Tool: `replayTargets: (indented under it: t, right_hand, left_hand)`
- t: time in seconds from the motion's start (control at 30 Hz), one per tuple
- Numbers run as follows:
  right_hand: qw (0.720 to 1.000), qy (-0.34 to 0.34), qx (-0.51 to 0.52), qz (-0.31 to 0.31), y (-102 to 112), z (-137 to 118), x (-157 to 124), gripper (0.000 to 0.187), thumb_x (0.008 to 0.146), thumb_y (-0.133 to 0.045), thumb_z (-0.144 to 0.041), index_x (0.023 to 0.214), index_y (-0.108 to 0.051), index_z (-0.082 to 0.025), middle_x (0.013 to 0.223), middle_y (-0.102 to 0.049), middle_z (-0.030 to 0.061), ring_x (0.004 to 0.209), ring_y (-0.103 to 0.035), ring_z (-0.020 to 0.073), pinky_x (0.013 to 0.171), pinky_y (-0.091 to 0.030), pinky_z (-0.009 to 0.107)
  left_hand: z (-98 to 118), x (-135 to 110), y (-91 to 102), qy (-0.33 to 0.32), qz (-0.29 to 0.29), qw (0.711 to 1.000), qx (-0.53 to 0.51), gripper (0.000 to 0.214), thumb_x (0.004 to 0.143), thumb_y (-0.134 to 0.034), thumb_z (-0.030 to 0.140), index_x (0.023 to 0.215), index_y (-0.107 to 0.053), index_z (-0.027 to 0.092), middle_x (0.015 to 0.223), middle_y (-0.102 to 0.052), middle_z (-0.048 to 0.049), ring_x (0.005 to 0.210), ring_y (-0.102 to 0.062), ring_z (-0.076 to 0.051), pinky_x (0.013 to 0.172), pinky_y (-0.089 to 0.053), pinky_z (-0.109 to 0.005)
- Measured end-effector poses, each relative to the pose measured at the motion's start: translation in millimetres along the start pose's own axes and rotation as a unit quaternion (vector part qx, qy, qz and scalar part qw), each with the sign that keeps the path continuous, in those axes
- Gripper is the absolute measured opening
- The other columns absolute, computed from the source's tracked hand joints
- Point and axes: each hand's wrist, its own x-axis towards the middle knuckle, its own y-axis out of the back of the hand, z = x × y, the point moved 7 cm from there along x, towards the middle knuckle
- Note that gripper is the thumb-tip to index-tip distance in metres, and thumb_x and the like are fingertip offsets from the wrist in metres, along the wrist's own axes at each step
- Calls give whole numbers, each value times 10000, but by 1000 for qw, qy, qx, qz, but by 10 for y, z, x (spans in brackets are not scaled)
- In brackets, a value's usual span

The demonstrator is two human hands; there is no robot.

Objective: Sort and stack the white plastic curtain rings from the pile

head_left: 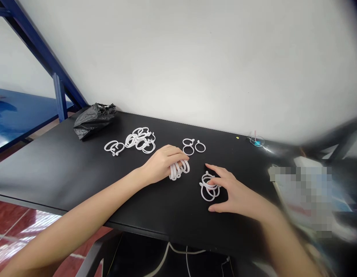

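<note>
My left hand (164,163) is closed around a bunch of white plastic curtain rings (175,171), which hang below its fingers just at the tabletop. To the right, my right hand (229,190) has its thumb and fingers spread apart. It is over a small pile of white rings (207,195) lying on the black table, with a finger touching or just above the pile; which of the two I cannot tell. Behind my hands lie a few more loose white rings (200,147). A larger heap of rings (140,141) sits farther left, with a small cluster (113,147) beside it.
A crumpled black plastic bag (94,118) rests at the back left of the black table (80,173). A clear round item (257,141) lies near the wall at right. Blurred papers (302,196) are at the right edge. Cables (167,254) hang below the table front.
</note>
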Motion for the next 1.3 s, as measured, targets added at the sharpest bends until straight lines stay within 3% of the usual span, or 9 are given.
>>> replayTargets:
  t: [0.13,0.33,0.5,0.6,0.7,0.83,0.97,1.07,1.3]
  right_hand:
    - [999,28,-19,28,-6,-9,27,176,825,-667,-407,794,-610,-243,1567,-322,17,1437,-273,368,1062,-376,617]
    - [992,51,-7,116,116,-80,71,192,893,-587,-362,757,-615,-229,1515,-407,39,1393,-363,342,1065,-380,593]
    - [958,68,143,239,278,-156,76,164,880,-629,-351,772,-628,-228,1420,-516,56,1303,-489,287,1088,-385,499]
    - [938,78,254,223,208,-191,122,155,873,-652,-357,792,-660,-225,1382,-551,67,1299,-500,275,1092,-393,455]
    - [934,94,299,174,81,-282,167,158,865,-668,-359,791,-678,-221,1358,-568,70,1282,-517,272,1087,-407,436]
    - [929,112,315,156,-7,-394,183,141,862,-674,-357,818,-689,-224,1334,-580,70,1253,-542,272,1070,-431,438]
    - [926,113,315,173,-5,-411,181,149,873,-656,-370,847,-703,-231,1328,-588,79,1256,-539,281,1070,-433,461]
    - [929,110,311,169,-16,-395,186,169,878,-644,-386,860,-711,-232,1324,-592,83,1245,-549,283,1061,-442,466]
    - [926,109,319,172,-62,-412,207,218,913,-598,-386,800,-691,-224,1272,-616,61,1155,-602,248,1019,-475,409]
  left_hand:
    - [11,7,4,7,-2,1000,7,172,964,-460,186,1024,-620,162,965,-713,-95,906,-642,-190,810,-490,-335]
    - [92,28,15,4,-7,1000,-3,166,969,-445,176,981,-611,167,909,-706,-72,872,-639,-168,813,-471,-315]
    - [229,47,-51,-4,-5,999,-37,113,953,-504,200,942,-612,171,890,-687,-60,808,-628,-147,760,-475,-293]
    - [318,54,-62,-1,39,998,-49,99,923,-584,265,952,-590,171,957,-668,-83,849,-622,-166,755,-501,-302]
    - [363,46,-75,4,65,996,-62,210,919,-591,321,1062,-557,171,1085,-638,-130,987,-610,-210,814,-520,-345]
    - [384,34,-132,-7,30,997,-76,269,912,-603,300,1142,-534,178,1104,-647,-125,992,-613,-212,846,-505,-357]
    - [363,23,-163,-8,3,998,-64,165,942,-538,255,1086,-560,176,1009,-678,-95,929,-625,-194,832,-486,-343]
    - [339,11,-172,-3,8,998,-64,160,952,-525,298,1043,-575,176,975,-683,-88,895,-633,-187,804,-485,-332]
    - [355,-4,-154,-18,28,999,-34,138,949,-513,209,1067,-577,172,910,-651,-61,830,-606,-162,776,-494,-307]
